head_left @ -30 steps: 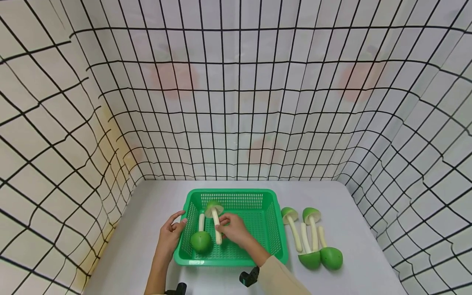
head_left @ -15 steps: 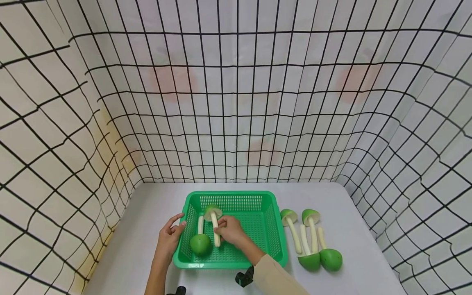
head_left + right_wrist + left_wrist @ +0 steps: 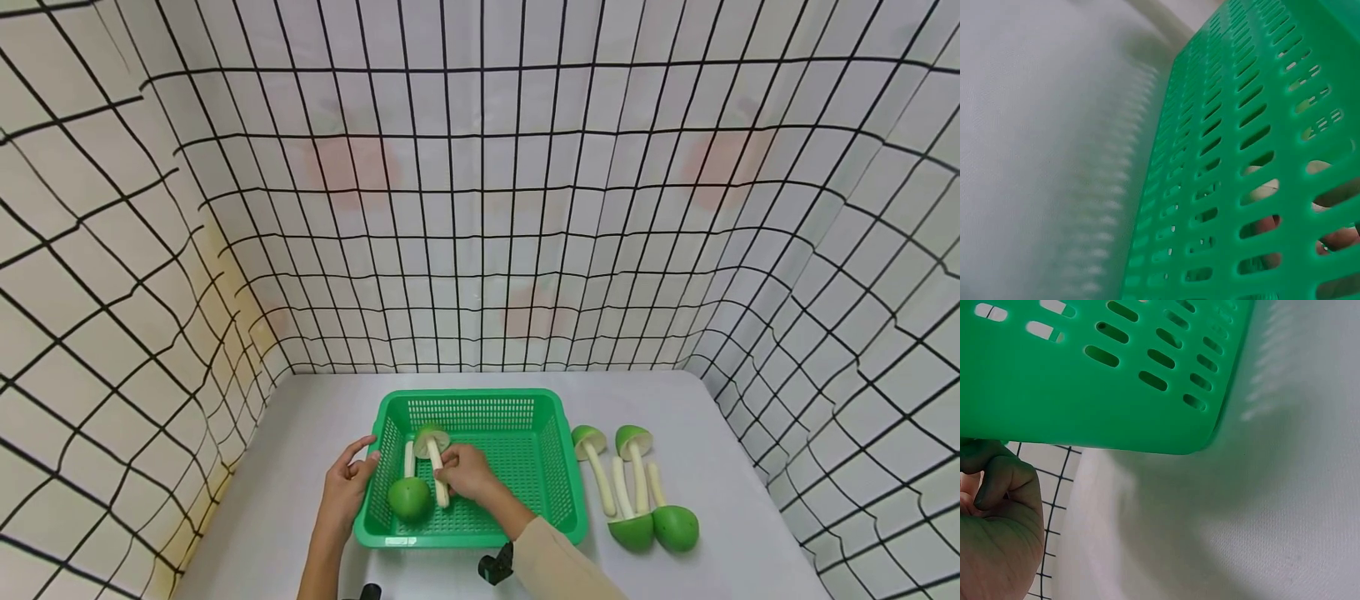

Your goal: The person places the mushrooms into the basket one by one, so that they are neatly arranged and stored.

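Note:
A green perforated plastic basket (image 3: 487, 542) stands on the white table. Inside it at the left lies a model mushroom (image 3: 409, 499) with a rounded green cap toward me and a pale stem pointing away. Beside it, a second green-capped mushroom (image 3: 438, 486) has its cap at the far end; my right hand (image 3: 467, 473) pinches its stem between thumb and fingers. My left hand (image 3: 347, 483) holds the basket's left rim with thumb and index finger. In the left wrist view, curled fingers (image 3: 1007, 481) meet the rim's underside. The right wrist view shows fingers only through the basket's slots.
Right of the basket several more green-capped mushrooms (image 3: 632, 531) lie side by side on the table, caps alternating near and far. Black grid netting (image 3: 480, 275) over white cloth encloses the back and both sides.
My right hand has lowered the mushroom slightly toward the basket floor, beside the other one, still pinching its stem. The left hand stays on the rim. The head view shifted slightly.

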